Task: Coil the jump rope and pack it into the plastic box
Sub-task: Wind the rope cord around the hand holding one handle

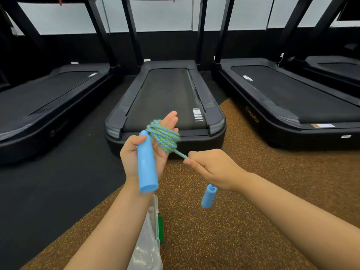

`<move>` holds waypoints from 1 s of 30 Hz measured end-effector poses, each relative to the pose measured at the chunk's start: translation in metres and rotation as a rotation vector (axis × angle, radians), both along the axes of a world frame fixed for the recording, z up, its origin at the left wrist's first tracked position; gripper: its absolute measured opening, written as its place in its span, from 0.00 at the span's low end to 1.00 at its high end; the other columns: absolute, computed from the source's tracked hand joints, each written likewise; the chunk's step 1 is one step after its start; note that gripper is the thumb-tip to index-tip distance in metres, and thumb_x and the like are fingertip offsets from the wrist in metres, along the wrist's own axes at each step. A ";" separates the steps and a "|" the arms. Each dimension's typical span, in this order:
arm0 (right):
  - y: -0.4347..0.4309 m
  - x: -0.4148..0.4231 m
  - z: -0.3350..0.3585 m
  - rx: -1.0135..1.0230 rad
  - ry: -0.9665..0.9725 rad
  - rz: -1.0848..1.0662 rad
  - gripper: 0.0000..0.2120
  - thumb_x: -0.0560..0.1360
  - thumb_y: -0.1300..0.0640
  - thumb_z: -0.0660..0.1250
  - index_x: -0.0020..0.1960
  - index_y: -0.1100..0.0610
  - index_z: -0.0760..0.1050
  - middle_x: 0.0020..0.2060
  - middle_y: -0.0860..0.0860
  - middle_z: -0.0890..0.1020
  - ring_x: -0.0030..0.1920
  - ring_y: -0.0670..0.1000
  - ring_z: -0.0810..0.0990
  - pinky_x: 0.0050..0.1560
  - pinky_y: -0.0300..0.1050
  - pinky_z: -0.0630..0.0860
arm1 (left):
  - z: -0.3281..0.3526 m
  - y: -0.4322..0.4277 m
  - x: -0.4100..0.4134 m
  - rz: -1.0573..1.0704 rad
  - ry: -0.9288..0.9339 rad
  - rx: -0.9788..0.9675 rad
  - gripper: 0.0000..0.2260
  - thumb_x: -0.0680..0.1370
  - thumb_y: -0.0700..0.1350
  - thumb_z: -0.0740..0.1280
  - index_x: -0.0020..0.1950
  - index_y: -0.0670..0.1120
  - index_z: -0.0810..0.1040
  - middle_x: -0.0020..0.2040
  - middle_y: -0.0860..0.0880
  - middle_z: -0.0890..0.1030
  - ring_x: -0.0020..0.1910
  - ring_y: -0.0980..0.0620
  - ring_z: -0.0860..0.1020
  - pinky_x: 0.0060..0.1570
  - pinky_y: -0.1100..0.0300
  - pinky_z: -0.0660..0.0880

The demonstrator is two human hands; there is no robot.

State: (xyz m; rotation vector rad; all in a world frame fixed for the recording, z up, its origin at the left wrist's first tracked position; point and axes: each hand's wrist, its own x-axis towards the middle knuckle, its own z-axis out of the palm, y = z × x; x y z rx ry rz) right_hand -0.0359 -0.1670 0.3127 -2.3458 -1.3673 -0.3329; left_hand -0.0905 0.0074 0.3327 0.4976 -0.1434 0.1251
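Note:
The jump rope (165, 136) is a blue-and-green braided cord, wound in several loops around the fingers of my left hand (132, 154). That hand's thumb presses one light blue handle (147, 162) against the palm; the handle points down toward me. My right hand (212, 168) pinches the free end of the cord, pulled taut just right of the coil. The second blue handle (208, 196) dangles below my right hand. The clear plastic box (151, 238) lies on the floor under my left forearm, partly hidden by it.
Black treadmills stand ahead: one directly in front (165, 98), one to the left (44, 98), one to the right (288, 96). Brown speckled rubber flooring (243, 221) lies under my arms, black matting (58, 191) to the left. A green piece (160, 228) shows at the box's edge.

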 end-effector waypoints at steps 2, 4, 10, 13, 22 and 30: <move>-0.003 -0.002 -0.002 0.009 0.021 0.007 0.17 0.79 0.43 0.47 0.36 0.50 0.62 0.28 0.45 0.68 0.29 0.45 0.68 0.33 0.40 0.60 | -0.003 -0.001 0.003 -0.008 -0.067 -0.017 0.26 0.69 0.41 0.60 0.64 0.28 0.71 0.67 0.32 0.72 0.68 0.40 0.72 0.66 0.46 0.69; -0.006 -0.002 -0.005 0.016 0.035 0.001 0.18 0.79 0.42 0.47 0.36 0.50 0.61 0.27 0.45 0.67 0.29 0.46 0.68 0.32 0.40 0.60 | -0.003 0.001 0.005 0.027 -0.055 -0.079 0.26 0.71 0.42 0.58 0.66 0.30 0.65 0.66 0.29 0.72 0.66 0.39 0.74 0.63 0.47 0.73; -0.017 -0.005 -0.007 0.018 0.005 -0.005 0.16 0.78 0.42 0.49 0.35 0.49 0.61 0.26 0.45 0.67 0.27 0.45 0.68 0.31 0.31 0.60 | -0.011 0.000 0.005 0.137 0.059 0.086 0.21 0.77 0.49 0.58 0.59 0.34 0.73 0.65 0.35 0.76 0.63 0.44 0.77 0.60 0.54 0.72; -0.023 -0.007 -0.005 0.017 -0.011 -0.009 0.16 0.79 0.42 0.49 0.36 0.49 0.61 0.25 0.45 0.67 0.27 0.45 0.67 0.31 0.30 0.60 | -0.015 0.000 0.003 0.166 0.076 0.209 0.19 0.75 0.50 0.60 0.53 0.39 0.84 0.65 0.40 0.77 0.61 0.48 0.78 0.60 0.56 0.72; -0.035 -0.016 0.013 -0.038 -0.094 0.029 0.21 0.78 0.38 0.47 0.38 0.51 0.66 0.28 0.46 0.73 0.28 0.46 0.70 0.32 0.41 0.68 | -0.011 0.011 0.001 0.063 -0.016 0.646 0.28 0.64 0.43 0.78 0.60 0.41 0.72 0.64 0.43 0.78 0.61 0.46 0.79 0.60 0.58 0.76; -0.036 -0.013 0.036 -0.105 -0.299 0.094 0.21 0.79 0.40 0.47 0.37 0.52 0.67 0.27 0.43 0.68 0.26 0.49 0.73 0.28 0.43 0.68 | 0.001 0.009 -0.001 -0.058 -0.030 1.192 0.23 0.72 0.34 0.70 0.64 0.45 0.70 0.71 0.53 0.70 0.65 0.57 0.75 0.58 0.63 0.75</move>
